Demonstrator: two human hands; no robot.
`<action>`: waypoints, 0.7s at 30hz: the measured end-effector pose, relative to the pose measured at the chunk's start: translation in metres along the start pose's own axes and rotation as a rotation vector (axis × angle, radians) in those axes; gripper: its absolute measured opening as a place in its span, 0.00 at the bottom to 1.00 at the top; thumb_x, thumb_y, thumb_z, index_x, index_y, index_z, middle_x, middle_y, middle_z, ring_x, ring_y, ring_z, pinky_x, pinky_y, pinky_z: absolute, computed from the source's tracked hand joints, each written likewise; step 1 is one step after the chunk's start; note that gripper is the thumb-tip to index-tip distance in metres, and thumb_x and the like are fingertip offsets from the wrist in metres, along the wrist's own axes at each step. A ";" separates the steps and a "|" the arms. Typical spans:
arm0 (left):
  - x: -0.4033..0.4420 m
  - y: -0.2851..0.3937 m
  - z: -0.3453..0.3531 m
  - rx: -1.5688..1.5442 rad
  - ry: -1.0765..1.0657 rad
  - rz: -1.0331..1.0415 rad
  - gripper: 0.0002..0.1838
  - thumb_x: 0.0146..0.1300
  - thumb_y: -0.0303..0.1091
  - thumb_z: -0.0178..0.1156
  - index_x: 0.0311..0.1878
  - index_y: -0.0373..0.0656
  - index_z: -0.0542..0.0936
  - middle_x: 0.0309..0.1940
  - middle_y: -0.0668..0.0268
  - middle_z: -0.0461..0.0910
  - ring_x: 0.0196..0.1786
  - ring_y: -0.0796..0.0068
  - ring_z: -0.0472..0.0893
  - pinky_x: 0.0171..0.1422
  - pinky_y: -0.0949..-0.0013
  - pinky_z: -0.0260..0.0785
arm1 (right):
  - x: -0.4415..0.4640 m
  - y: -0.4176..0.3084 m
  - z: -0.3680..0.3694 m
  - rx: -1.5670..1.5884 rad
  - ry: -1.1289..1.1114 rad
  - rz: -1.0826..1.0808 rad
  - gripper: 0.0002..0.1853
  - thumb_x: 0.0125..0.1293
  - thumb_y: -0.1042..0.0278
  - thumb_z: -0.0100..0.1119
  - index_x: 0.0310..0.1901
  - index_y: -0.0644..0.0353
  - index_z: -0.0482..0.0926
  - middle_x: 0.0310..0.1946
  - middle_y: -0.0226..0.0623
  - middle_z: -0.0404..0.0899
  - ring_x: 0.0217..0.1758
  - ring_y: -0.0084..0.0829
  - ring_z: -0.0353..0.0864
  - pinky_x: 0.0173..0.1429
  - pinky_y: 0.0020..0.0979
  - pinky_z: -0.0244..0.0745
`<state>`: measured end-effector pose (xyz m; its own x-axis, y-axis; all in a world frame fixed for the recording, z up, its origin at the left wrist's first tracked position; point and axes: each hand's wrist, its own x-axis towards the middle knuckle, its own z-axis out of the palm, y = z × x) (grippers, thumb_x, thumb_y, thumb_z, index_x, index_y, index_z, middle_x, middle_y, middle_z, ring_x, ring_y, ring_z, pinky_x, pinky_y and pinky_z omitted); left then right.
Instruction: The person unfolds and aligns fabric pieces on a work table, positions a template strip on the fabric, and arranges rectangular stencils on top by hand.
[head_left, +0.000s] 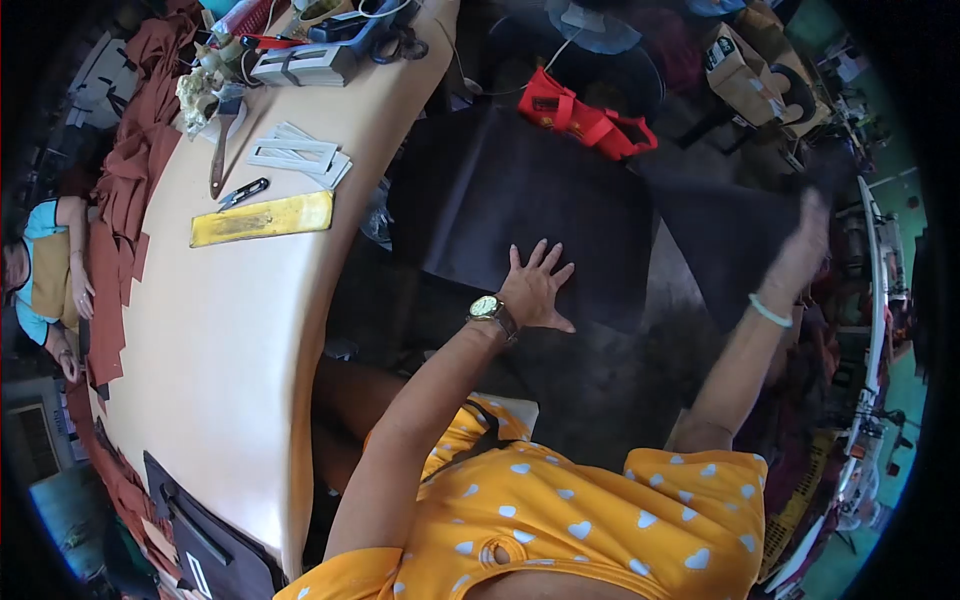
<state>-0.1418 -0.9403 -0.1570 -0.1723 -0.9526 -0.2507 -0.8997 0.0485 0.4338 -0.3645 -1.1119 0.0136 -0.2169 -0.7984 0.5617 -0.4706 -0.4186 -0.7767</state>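
My left hand (538, 287), with a watch on the wrist, has its fingers spread over the lower edge of a dark flat sheet (540, 200). Nothing is held in it. On the right, my right hand (806, 240) is raised and blurred at the edge of a second dark piece (735, 235), with a pale bangle on the wrist. Its fingers are smeared, so its grip cannot be made out. A red strapped item (580, 118) lies at the top of the dark sheet.
The pale table (230, 340) on the left bears a yellow strip (262, 219), small snips (244, 193), white frames (300, 155) and a brush (222, 150). Brown cloth (120, 230) lies along its far side, beside a co-worker (60, 260). A cardboard box (740, 75) stands top right.
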 end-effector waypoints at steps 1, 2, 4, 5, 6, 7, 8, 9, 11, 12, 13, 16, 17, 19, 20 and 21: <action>-0.001 0.000 -0.007 -0.098 -0.010 -0.035 0.44 0.54 0.59 0.59 0.69 0.45 0.56 0.69 0.51 0.50 0.72 0.51 0.48 0.69 0.38 0.42 | -0.015 -0.009 0.021 0.067 -0.169 -0.033 0.16 0.67 0.64 0.50 0.47 0.68 0.77 0.42 0.40 0.79 0.47 0.28 0.75 0.54 0.27 0.67; -0.002 0.000 -0.014 -0.200 -0.018 -0.072 0.46 0.54 0.60 0.58 0.69 0.44 0.55 0.70 0.52 0.50 0.73 0.52 0.48 0.71 0.41 0.42 | -0.032 -0.015 0.042 0.134 -0.342 -0.069 0.12 0.66 0.66 0.53 0.42 0.66 0.80 0.38 0.37 0.81 0.42 0.26 0.77 0.49 0.27 0.69; -0.010 -0.006 -0.028 -0.981 0.253 0.001 0.47 0.54 0.62 0.57 0.70 0.42 0.53 0.70 0.54 0.51 0.73 0.57 0.48 0.72 0.51 0.44 | -0.077 -0.059 0.083 0.396 -0.684 -0.104 0.09 0.66 0.68 0.53 0.34 0.65 0.78 0.24 0.26 0.76 0.27 0.15 0.69 0.31 0.22 0.65; -0.018 -0.011 -0.038 -1.367 0.391 0.045 0.48 0.55 0.63 0.56 0.70 0.41 0.53 0.70 0.55 0.52 0.73 0.59 0.49 0.72 0.57 0.45 | -0.095 -0.073 0.100 0.514 -0.882 -0.108 0.09 0.65 0.68 0.54 0.33 0.66 0.78 0.22 0.30 0.76 0.26 0.14 0.67 0.30 0.23 0.65; -0.038 -0.010 -0.070 -1.514 0.521 0.041 0.51 0.55 0.51 0.63 0.71 0.39 0.43 0.69 0.49 0.51 0.72 0.61 0.51 0.71 0.65 0.48 | -0.103 -0.089 0.111 0.397 -1.069 -0.309 0.09 0.64 0.68 0.56 0.37 0.66 0.79 0.23 0.37 0.78 0.25 0.17 0.70 0.31 0.24 0.67; -0.048 -0.030 -0.081 -1.306 0.671 0.028 0.52 0.53 0.47 0.65 0.72 0.39 0.41 0.68 0.47 0.51 0.71 0.61 0.52 0.71 0.63 0.47 | -0.114 -0.110 0.119 0.455 -1.238 -0.305 0.10 0.63 0.68 0.56 0.39 0.67 0.78 0.25 0.42 0.79 0.25 0.20 0.72 0.32 0.26 0.69; -0.074 -0.025 -0.118 -1.321 0.686 0.043 0.56 0.49 0.41 0.69 0.72 0.41 0.40 0.69 0.48 0.49 0.72 0.62 0.50 0.72 0.64 0.45 | -0.130 -0.111 0.136 0.606 -1.271 -0.407 0.12 0.63 0.67 0.56 0.42 0.68 0.78 0.27 0.42 0.80 0.27 0.22 0.74 0.35 0.27 0.71; -0.084 -0.037 -0.132 -1.116 0.918 0.232 0.60 0.43 0.37 0.73 0.72 0.41 0.40 0.68 0.49 0.50 0.71 0.63 0.53 0.71 0.63 0.47 | -0.135 -0.122 0.143 0.714 -1.375 -0.399 0.12 0.64 0.67 0.56 0.42 0.68 0.78 0.28 0.42 0.79 0.29 0.22 0.74 0.36 0.26 0.71; -0.123 -0.041 -0.175 -0.910 0.917 0.255 0.54 0.41 0.32 0.74 0.70 0.40 0.50 0.67 0.56 0.55 0.61 0.71 0.67 0.62 0.68 0.61 | -0.135 -0.142 0.151 0.800 -1.588 -0.419 0.13 0.64 0.66 0.56 0.44 0.68 0.77 0.29 0.40 0.79 0.31 0.21 0.73 0.39 0.25 0.70; -0.140 -0.041 -0.192 -0.880 0.839 0.272 0.49 0.42 0.30 0.73 0.68 0.39 0.56 0.65 0.59 0.60 0.57 0.74 0.71 0.58 0.71 0.66 | -0.131 -0.151 0.153 0.774 -1.692 -0.446 0.14 0.64 0.66 0.56 0.45 0.68 0.77 0.29 0.39 0.79 0.32 0.20 0.73 0.41 0.24 0.70; -0.154 -0.044 -0.203 -0.848 0.718 0.267 0.45 0.44 0.29 0.72 0.66 0.39 0.60 0.62 0.60 0.65 0.54 0.76 0.72 0.57 0.72 0.67 | -0.128 -0.160 0.155 0.745 -1.796 -0.474 0.14 0.65 0.66 0.56 0.45 0.68 0.77 0.29 0.37 0.79 0.34 0.19 0.72 0.42 0.23 0.70; -0.182 -0.050 -0.219 -0.806 0.471 0.201 0.32 0.49 0.27 0.69 0.60 0.38 0.69 0.52 0.66 0.75 0.49 0.81 0.74 0.53 0.76 0.69 | -0.123 -0.181 0.148 0.797 -1.974 -0.277 0.15 0.65 0.65 0.56 0.46 0.69 0.77 0.30 0.30 0.79 0.36 0.15 0.70 0.44 0.23 0.68; -0.190 -0.049 -0.216 -0.831 0.464 0.147 0.29 0.51 0.27 0.68 0.58 0.37 0.71 0.48 0.67 0.77 0.47 0.82 0.74 0.52 0.77 0.69 | -0.118 -0.186 0.145 0.690 -2.025 -0.239 0.17 0.65 0.63 0.57 0.47 0.69 0.77 0.34 0.26 0.79 0.39 0.14 0.69 0.46 0.21 0.68; -0.204 -0.055 -0.211 -0.883 0.429 -0.080 0.24 0.54 0.27 0.66 0.55 0.37 0.73 0.44 0.69 0.78 0.47 0.83 0.74 0.56 0.76 0.67 | -0.122 -0.190 0.141 0.796 -2.026 -0.135 0.18 0.64 0.63 0.58 0.48 0.69 0.77 0.36 0.26 0.79 0.40 0.14 0.69 0.48 0.21 0.68; -0.208 -0.055 -0.207 -0.986 0.543 0.020 0.24 0.53 0.27 0.66 0.55 0.37 0.73 0.45 0.69 0.77 0.49 0.81 0.74 0.58 0.75 0.65 | -0.124 -0.191 0.140 0.846 -2.026 -0.080 0.18 0.63 0.63 0.59 0.49 0.69 0.77 0.36 0.26 0.79 0.40 0.14 0.70 0.48 0.21 0.68; -0.208 -0.049 -0.203 -1.086 0.658 0.124 0.24 0.53 0.28 0.66 0.55 0.37 0.73 0.46 0.69 0.76 0.50 0.80 0.73 0.60 0.73 0.63 | -0.125 -0.192 0.142 0.869 -2.058 -0.057 0.19 0.62 0.64 0.60 0.49 0.69 0.77 0.39 0.26 0.79 0.43 0.14 0.70 0.50 0.21 0.68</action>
<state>0.0192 -0.8059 0.0496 0.2788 -0.9431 0.1814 -0.0493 0.1746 0.9834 -0.1261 -0.9933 0.0522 0.9691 0.2404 0.0544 0.0607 -0.0190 -0.9980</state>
